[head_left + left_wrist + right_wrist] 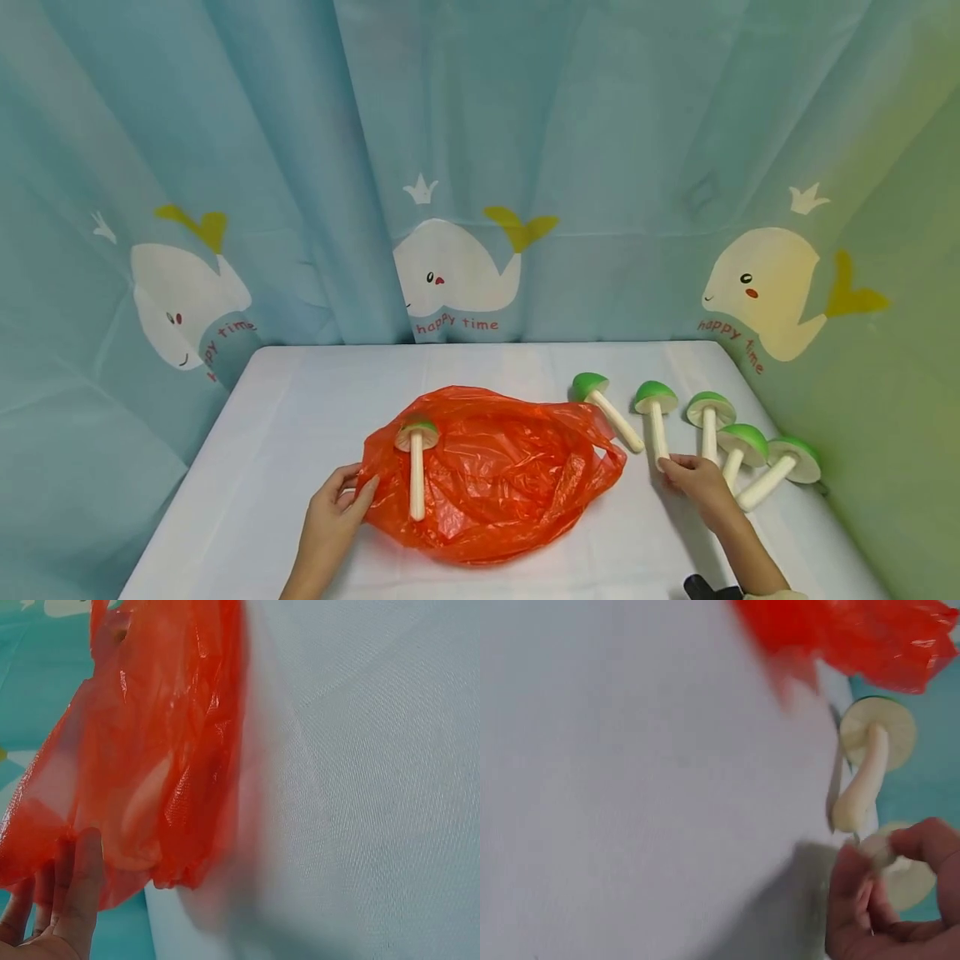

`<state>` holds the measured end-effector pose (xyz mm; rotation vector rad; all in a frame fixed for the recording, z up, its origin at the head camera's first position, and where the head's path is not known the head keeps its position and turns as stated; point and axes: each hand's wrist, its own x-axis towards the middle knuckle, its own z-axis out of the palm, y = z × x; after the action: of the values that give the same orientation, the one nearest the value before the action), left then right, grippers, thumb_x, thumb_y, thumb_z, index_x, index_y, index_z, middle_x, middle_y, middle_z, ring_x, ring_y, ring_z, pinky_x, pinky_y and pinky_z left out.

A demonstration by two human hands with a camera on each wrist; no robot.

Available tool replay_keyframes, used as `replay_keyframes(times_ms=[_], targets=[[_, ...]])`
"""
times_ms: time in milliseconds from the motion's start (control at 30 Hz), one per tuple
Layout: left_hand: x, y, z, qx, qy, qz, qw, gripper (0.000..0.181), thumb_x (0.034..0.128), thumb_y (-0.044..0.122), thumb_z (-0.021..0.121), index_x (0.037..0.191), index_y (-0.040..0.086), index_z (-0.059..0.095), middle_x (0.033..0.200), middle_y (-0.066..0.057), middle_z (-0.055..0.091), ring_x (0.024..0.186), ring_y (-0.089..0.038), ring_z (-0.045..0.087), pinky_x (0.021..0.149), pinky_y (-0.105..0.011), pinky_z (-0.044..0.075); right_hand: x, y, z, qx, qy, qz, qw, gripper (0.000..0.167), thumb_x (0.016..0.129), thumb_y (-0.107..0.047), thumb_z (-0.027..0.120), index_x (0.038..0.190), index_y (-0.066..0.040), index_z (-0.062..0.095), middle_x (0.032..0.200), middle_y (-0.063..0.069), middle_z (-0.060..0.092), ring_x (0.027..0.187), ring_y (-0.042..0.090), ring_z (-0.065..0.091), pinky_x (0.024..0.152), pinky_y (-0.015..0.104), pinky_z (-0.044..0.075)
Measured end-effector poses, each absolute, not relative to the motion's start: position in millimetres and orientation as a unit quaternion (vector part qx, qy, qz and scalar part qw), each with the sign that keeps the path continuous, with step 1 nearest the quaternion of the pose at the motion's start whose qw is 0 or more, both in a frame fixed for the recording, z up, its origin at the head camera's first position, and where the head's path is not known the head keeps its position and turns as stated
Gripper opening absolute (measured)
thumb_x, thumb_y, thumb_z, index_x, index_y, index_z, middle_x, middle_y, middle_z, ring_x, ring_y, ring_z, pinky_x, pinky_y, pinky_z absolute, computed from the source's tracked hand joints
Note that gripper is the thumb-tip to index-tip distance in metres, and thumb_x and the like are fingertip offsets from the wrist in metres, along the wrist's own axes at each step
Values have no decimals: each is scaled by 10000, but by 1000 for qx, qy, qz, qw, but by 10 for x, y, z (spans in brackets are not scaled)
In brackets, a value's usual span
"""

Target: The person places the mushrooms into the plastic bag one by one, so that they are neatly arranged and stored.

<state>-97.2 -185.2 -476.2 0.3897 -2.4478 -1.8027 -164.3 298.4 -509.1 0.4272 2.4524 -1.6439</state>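
A red plastic bag [510, 475] lies spread on the table. My left hand [333, 512] pinches its left edge between thumb and fingers; the left wrist view shows the thumb [88, 862] against the film. One toy mushroom [417, 479], with a green cap and pale stem, lies at the bag's left part, its cap top partly behind red film. On the right, my right hand [697, 483] pinches the stem end of another mushroom [657, 412], cap pointing away from me. In the right wrist view, the fingers partly cover this mushroom [907, 885].
A mushroom [618, 421] lies between the bag and my right hand. Further mushrooms [711, 412] [742, 446] [787, 467] lie close together beyond that hand, near the table's right edge. A blue-green curtain [600, 167] with whale prints hangs behind the white table [300, 400].
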Motion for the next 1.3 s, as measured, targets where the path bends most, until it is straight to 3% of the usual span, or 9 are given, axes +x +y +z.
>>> replay_keyframes(times_ms=[167, 467, 700, 1033, 1300], targets=[[-978, -1850, -4764, 127, -796, -590, 38, 390, 898, 204, 665, 1197, -20, 551, 1012, -150, 574, 791, -158, 643, 652, -231, 545, -1655, 2943, -5039, 173, 705, -681, 92, 418, 966, -135, 508, 1170, 216, 411, 785, 22, 611, 697, 41, 603, 714, 169, 506], [-970, -1813, -4747, 133, -788, -600, 35, 363, 900, 152, 656, 1187, -41, 547, 1003, -162, 572, 793, -167, 643, 647, -242, 549, -1570, 2877, -4833, 94, 599, -796, 10, 161, 989, -145, 493, 977, 15, 509, 868, 49, 582, 778, 89, 624, 757, 193, 515], [-975, -1814, -4741, 136, -785, -603, 35, 369, 899, 166, 659, 1190, -33, 548, 1009, -166, 571, 802, -166, 648, 650, -245, 550, -1500, 2802, -4748, 56, 578, -814, 11, 118, 994, -97, 470, 966, -11, 545, 872, 51, 600, 790, 115, 630, 759, 215, 522], [-972, -1811, -4720, 139, -785, -603, 32, 387, 900, 182, 660, 1202, -30, 544, 1029, -167, 570, 811, -167, 648, 660, -244, 550, -1428, 2583, -4591, 6, 565, -825, -29, 105, 992, -61, 454, 966, -18, 547, 870, 50, 600, 764, 122, 600, 697, 234, 534], [-970, -1817, -4726, 136, -780, -610, 30, 393, 900, 183, 661, 1207, -29, 540, 1035, -170, 563, 815, -168, 646, 664, -249, 551, -1389, 2359, -4500, -16, 614, -789, -34, 123, 1004, -119, 454, 1010, -7, 504, 857, 68, 562, 766, 126, 574, 694, 228, 521]])
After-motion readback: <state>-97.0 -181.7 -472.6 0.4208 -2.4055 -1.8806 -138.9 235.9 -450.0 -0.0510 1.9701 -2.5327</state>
